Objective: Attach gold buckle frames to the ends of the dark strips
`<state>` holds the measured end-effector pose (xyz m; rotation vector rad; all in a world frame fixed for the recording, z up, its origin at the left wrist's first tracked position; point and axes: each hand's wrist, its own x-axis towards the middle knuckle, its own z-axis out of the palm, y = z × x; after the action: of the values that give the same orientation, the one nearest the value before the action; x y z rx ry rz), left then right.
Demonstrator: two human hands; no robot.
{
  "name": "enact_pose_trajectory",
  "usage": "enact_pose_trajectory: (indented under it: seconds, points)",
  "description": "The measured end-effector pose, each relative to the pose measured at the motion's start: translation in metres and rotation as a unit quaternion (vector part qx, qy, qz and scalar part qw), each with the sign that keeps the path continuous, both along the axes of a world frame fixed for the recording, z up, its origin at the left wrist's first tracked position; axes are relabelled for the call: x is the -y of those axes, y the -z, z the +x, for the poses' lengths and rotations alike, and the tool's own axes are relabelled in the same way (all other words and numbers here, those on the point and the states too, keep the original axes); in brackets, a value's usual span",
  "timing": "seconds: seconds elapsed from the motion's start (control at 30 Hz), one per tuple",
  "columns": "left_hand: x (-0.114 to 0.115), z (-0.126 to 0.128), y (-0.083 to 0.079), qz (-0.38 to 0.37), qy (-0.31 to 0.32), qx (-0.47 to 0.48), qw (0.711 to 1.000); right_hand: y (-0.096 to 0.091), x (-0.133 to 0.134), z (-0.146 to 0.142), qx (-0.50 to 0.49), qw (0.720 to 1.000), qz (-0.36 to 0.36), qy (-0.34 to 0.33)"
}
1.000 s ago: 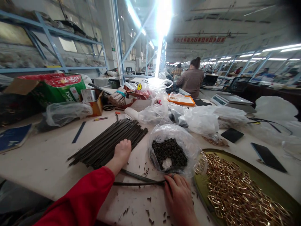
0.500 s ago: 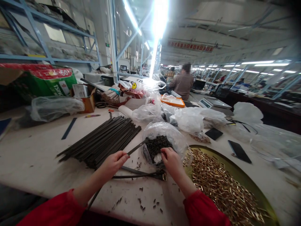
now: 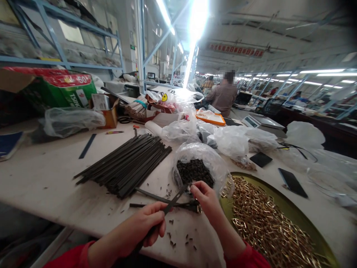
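My left hand (image 3: 152, 221) is closed around a dark strap (image 3: 176, 197) with small slots near its end, which points up and right. My right hand (image 3: 205, 193) is pinched right by that strap end; what lies between its fingertips is too small to make out. Just beyond is a clear plastic bag (image 3: 220, 160) full of small black loops (image 3: 195, 171). Under the hands lie a few straps with gold buckles (image 3: 198, 209) at their right end. A big bundle of dark straps (image 3: 125, 162) lies to the left. Small dark pieces (image 3: 187, 238) are scattered near the table's front edge.
At right a round gold tray (image 3: 290, 197) holds many gold buckles (image 3: 267, 219). Phones (image 3: 292, 182), white plastic bags (image 3: 231, 141) and a scale (image 3: 263, 124) lie behind. A green and red package (image 3: 64, 89) stands back left. A person (image 3: 224, 95) sits farther off.
My left hand has come nearer and lower with the strap, whose slotted end now meets my right hand. My right hand has moved slightly down from the bag's opening. The view has shifted a little left.
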<state>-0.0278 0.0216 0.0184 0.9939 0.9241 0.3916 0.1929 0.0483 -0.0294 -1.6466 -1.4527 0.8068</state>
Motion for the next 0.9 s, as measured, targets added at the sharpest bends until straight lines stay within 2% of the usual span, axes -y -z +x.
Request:
enact_pose_trajectory:
  seconds: [0.1,0.2,0.3,0.4,0.5,0.63,0.77,0.9]
  points:
    - [0.000,0.005,0.001,-0.019,0.034,-0.014,0.999,-0.001,0.017,-0.012,-0.135,0.990,-0.042,0.005]
    - [-0.001,0.012,0.000,-0.009,0.042,-0.039,0.998,-0.002,0.028,-0.026,-0.306,0.949,-0.079,0.012]
    - [-0.003,0.018,-0.003,0.025,0.033,-0.067,0.997,-0.001,0.036,-0.036,-0.374,0.922,-0.102,-0.008]
    - [-0.006,0.022,-0.003,0.052,0.013,-0.100,0.994,0.002,0.042,-0.042,-0.395,0.913,-0.103,-0.003]
    - [-0.009,0.025,0.005,0.120,-0.022,-0.115,0.986,0.003,0.047,-0.046,-0.398,0.911,-0.106,-0.001]
    - [-0.011,0.028,0.020,0.222,-0.019,-0.105,0.969,0.002,0.052,-0.051,-0.358,0.928,-0.098,-0.034]
    - [-0.010,0.027,0.027,0.246,-0.028,-0.145,0.958,0.008,0.055,-0.054,-0.305,0.949,-0.076,-0.042]
    - [-0.007,0.025,0.031,0.267,-0.027,-0.180,0.946,0.013,0.057,-0.057,-0.335,0.939,-0.073,-0.032]
